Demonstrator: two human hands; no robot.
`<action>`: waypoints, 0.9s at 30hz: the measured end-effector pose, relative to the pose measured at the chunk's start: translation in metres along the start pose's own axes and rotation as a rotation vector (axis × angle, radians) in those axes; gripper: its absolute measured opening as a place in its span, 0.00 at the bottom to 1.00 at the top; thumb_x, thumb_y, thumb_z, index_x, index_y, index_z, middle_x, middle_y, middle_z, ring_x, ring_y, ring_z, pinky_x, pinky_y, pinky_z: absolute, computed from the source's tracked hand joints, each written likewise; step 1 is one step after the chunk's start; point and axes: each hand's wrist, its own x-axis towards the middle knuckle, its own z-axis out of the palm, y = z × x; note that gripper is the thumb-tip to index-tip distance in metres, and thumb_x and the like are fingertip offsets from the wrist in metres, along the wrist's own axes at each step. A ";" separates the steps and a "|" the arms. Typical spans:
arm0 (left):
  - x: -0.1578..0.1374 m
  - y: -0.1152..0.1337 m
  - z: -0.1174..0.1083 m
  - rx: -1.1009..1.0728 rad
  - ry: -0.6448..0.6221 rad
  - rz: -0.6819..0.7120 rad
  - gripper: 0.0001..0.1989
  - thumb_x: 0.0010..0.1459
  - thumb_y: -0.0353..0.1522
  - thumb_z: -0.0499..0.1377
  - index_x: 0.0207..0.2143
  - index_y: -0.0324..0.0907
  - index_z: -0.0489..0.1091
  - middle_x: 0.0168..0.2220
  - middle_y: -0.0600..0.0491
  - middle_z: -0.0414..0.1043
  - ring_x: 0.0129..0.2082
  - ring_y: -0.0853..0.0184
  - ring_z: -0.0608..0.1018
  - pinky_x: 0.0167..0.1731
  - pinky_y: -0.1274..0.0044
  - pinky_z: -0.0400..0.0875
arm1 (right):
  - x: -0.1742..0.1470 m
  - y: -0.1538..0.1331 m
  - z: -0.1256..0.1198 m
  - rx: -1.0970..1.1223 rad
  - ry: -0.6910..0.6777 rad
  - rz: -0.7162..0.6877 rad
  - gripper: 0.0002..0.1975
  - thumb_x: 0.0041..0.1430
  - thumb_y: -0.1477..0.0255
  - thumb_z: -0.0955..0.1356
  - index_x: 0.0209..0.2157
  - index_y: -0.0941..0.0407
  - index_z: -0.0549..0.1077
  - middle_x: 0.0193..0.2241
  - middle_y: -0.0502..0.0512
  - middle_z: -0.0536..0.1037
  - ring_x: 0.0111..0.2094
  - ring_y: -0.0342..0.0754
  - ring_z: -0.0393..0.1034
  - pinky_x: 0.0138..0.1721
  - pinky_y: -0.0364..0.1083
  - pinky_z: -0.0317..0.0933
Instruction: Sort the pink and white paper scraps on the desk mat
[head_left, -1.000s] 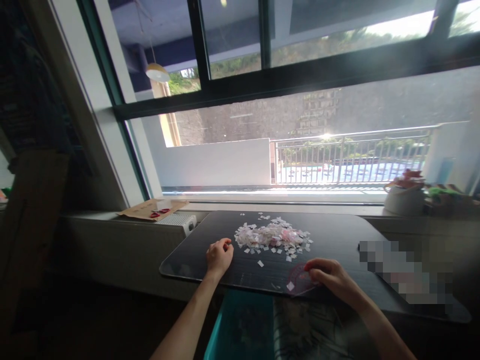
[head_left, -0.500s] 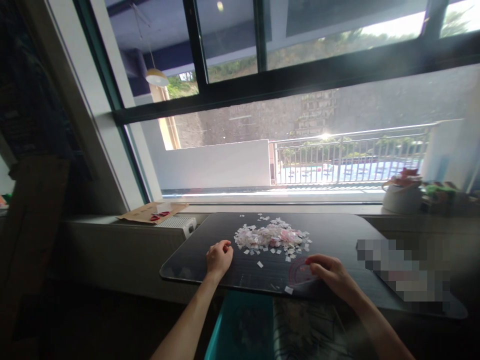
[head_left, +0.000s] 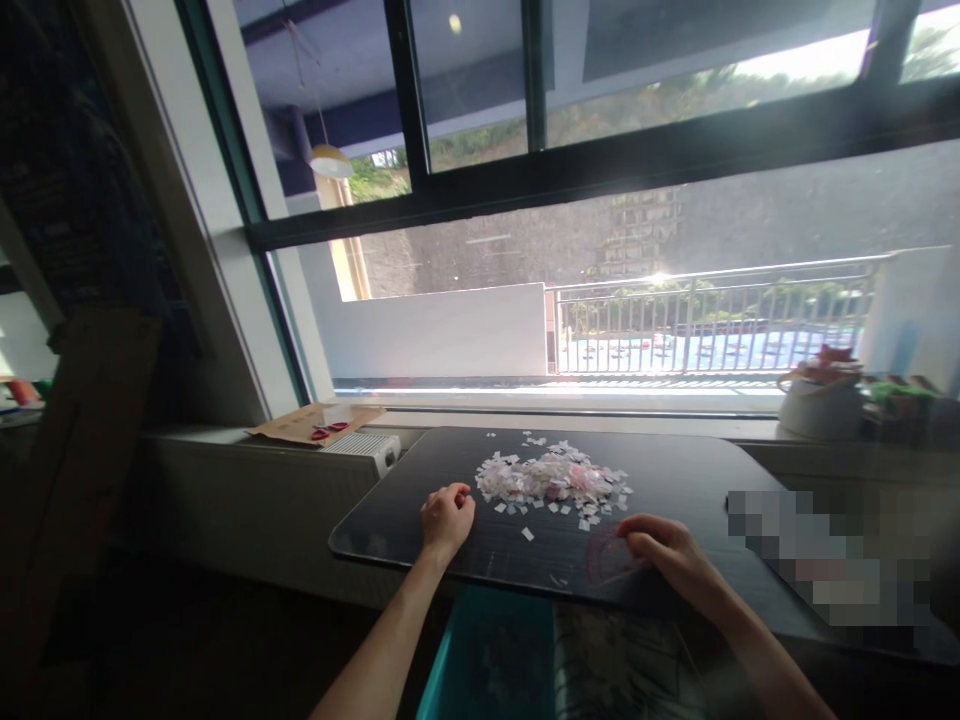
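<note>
On the dark tabletop point(head_left: 525, 560) lies a heap of small cut paper pieces point(head_left: 551, 475), mostly white with some pink among them. My right hand point(head_left: 667, 550) pinches a clear protractor point(head_left: 611, 560) with pink markings, held low at the table's near side. Left of the heap rests my left hand point(head_left: 448, 518), its fingers curled in; whether anything is inside them is hidden. One loose white paper piece point(head_left: 528, 534) lies between the two hands. Below the near edge stands a teal bin point(head_left: 450, 660), with what it holds too dim to make out.
Red-handled scissors point(head_left: 330, 431) lie on brown paper point(head_left: 285, 425) on the sill at left, by a radiator point(head_left: 364, 450). A white pot point(head_left: 819, 405) stands on the sill at right. A blurred-out patch covers something on the table's right end. A wide window rises behind.
A white paper piece near the protractor at the table's front edge is gone from view. Both hands keep nearly the same pose. The whole view has shifted slightly.
</note>
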 end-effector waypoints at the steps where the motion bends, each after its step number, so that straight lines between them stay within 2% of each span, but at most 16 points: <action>1: 0.000 -0.001 0.001 -0.005 0.002 0.005 0.11 0.53 0.31 0.52 0.37 0.43 0.73 0.35 0.51 0.75 0.40 0.61 0.73 0.43 0.70 0.64 | 0.004 -0.003 0.004 -0.007 0.011 -0.011 0.13 0.48 0.66 0.65 0.30 0.59 0.78 0.19 0.49 0.74 0.22 0.44 0.66 0.25 0.41 0.60; 6: -0.001 -0.002 0.003 -0.027 0.014 0.011 0.11 0.53 0.31 0.52 0.36 0.42 0.73 0.34 0.51 0.75 0.39 0.61 0.73 0.43 0.70 0.63 | 0.031 -0.017 0.040 -0.113 0.002 -0.147 0.17 0.52 0.64 0.65 0.38 0.59 0.79 0.25 0.53 0.78 0.26 0.46 0.68 0.30 0.44 0.62; 10: -0.001 0.000 0.002 -0.015 0.002 -0.007 0.12 0.53 0.30 0.52 0.37 0.42 0.73 0.35 0.51 0.75 0.40 0.61 0.73 0.43 0.70 0.63 | 0.041 -0.013 0.061 -0.240 -0.017 -0.165 0.17 0.52 0.65 0.64 0.37 0.58 0.79 0.26 0.54 0.79 0.26 0.47 0.68 0.30 0.44 0.61; 12: -0.001 0.001 0.002 -0.012 0.000 -0.019 0.11 0.53 0.30 0.52 0.36 0.42 0.73 0.35 0.51 0.75 0.40 0.61 0.73 0.43 0.71 0.63 | 0.038 -0.007 0.058 -0.282 -0.026 -0.147 0.17 0.52 0.66 0.64 0.36 0.58 0.79 0.24 0.53 0.79 0.25 0.47 0.68 0.29 0.44 0.61; 19: -0.003 0.003 -0.001 -0.008 -0.014 -0.006 0.10 0.54 0.31 0.53 0.36 0.43 0.73 0.35 0.52 0.75 0.40 0.61 0.73 0.44 0.70 0.63 | 0.016 0.002 0.019 -0.268 0.025 -0.056 0.15 0.51 0.68 0.63 0.33 0.59 0.78 0.25 0.53 0.78 0.27 0.48 0.70 0.30 0.43 0.61; 24: -0.003 0.003 -0.003 -0.006 -0.034 0.020 0.11 0.54 0.32 0.52 0.35 0.43 0.73 0.36 0.51 0.75 0.40 0.61 0.74 0.43 0.70 0.64 | 0.010 -0.001 0.018 -0.243 0.046 -0.020 0.16 0.51 0.67 0.63 0.35 0.60 0.78 0.26 0.54 0.78 0.29 0.49 0.70 0.33 0.44 0.61; 27: -0.003 0.002 -0.003 -0.002 -0.042 0.033 0.11 0.55 0.32 0.52 0.35 0.43 0.73 0.37 0.52 0.75 0.40 0.61 0.73 0.44 0.69 0.64 | 0.004 -0.002 0.012 -0.244 0.014 -0.019 0.15 0.50 0.68 0.62 0.32 0.59 0.77 0.25 0.53 0.77 0.27 0.47 0.69 0.31 0.43 0.60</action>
